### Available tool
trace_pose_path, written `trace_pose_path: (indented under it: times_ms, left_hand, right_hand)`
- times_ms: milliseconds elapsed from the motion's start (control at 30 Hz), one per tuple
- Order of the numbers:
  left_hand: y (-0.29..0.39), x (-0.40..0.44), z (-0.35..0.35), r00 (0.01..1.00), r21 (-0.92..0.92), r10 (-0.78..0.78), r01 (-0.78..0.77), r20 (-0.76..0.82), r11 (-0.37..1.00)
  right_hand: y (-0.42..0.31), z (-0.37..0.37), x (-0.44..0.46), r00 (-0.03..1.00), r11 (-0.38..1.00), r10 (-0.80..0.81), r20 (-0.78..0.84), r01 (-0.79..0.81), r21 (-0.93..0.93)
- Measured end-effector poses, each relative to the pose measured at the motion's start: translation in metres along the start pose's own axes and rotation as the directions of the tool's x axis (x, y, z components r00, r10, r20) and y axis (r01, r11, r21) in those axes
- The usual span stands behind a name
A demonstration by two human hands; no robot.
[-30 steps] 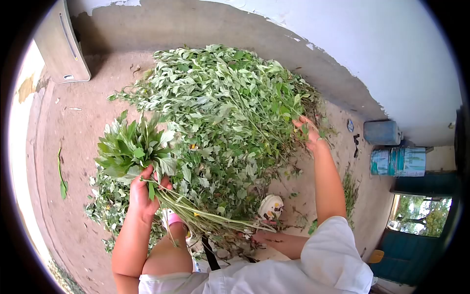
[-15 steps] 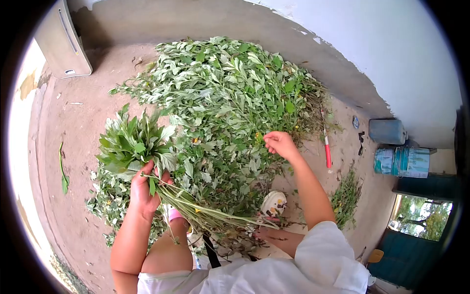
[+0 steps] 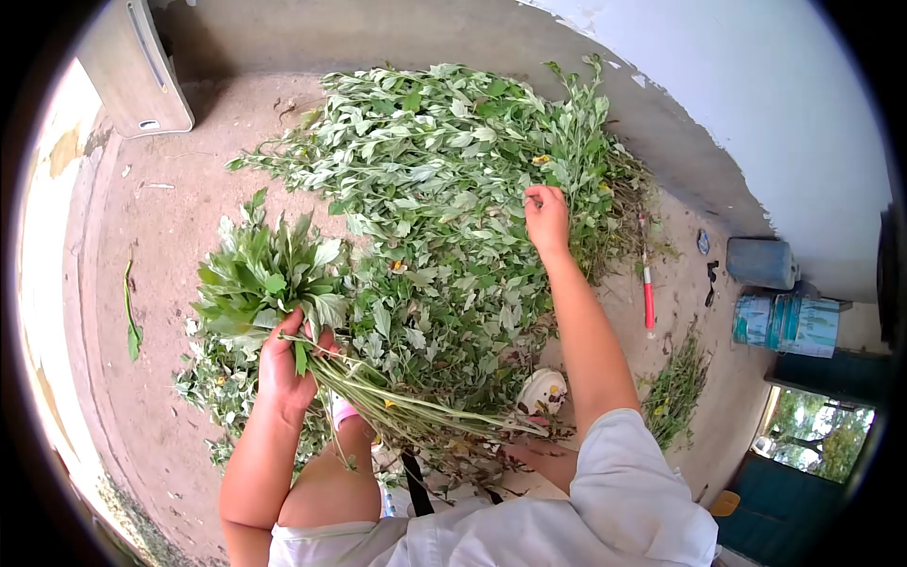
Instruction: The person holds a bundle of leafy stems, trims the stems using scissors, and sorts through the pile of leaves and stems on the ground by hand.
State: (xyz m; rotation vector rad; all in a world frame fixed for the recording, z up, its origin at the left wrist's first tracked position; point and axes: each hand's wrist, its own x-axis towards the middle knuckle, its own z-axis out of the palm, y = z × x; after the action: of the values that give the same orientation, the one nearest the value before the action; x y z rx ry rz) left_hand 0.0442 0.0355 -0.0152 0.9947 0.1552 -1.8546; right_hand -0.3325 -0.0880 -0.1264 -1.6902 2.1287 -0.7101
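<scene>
A thick bunch of leafy green stems is gripped in my left hand, wrapped round it just below the leaves. Its bare stalks trail right across my lap. Beyond lies a big pile of cut leafy plants, pale and dark green. My right hand is closed over the right part of this pile, fingers pinched. A leafy stem rises beside and beyond it, seemingly held, though the fingers partly hide the grip.
A red-handled tool lies on the floor at the right. Near it are a small heap of stems, a blue container and a teal bucket. A single stem lies left. A wall bounds the far side.
My right hand has moved farther out over the pile. Leafy stems beyond it now stand higher. My left hand keeps its hold on the bunch, and the view has shifted slightly.
</scene>
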Motion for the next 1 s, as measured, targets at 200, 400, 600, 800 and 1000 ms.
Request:
trace_pose_path:
  times_ms: [200,400,600,800,1000]
  left_hand:
    - [0.001,0.002,-0.009,1.000,0.017,0.026,-0.026,0.005,1.000]
    - [0.002,0.000,-0.006,0.999,0.053,0.032,-0.033,0.007,0.998]
    - [-0.001,0.002,0.000,0.998,-0.011,0.028,-0.029,-0.055,1.000]
    - [-0.003,0.002,0.013,0.994,0.029,0.055,-0.052,-0.098,0.998]
    - [-0.003,0.006,0.002,0.998,0.045,0.061,-0.062,0.019,0.997]
  right_hand:
    - [-0.024,0.033,-0.013,0.980,0.970,-0.062,0.187,0.103,-0.221]
    - [-0.015,0.062,-0.024,0.984,0.870,-0.024,0.176,0.107,-0.481]
    - [-0.024,0.035,-0.065,0.942,0.964,-0.156,0.298,0.210,-0.161]
    - [-0.034,0.012,-0.113,0.917,0.974,-0.152,0.369,0.076,0.213]
    - [0.044,-0.041,-0.084,0.909,0.991,0.089,-0.408,-0.123,-0.057]
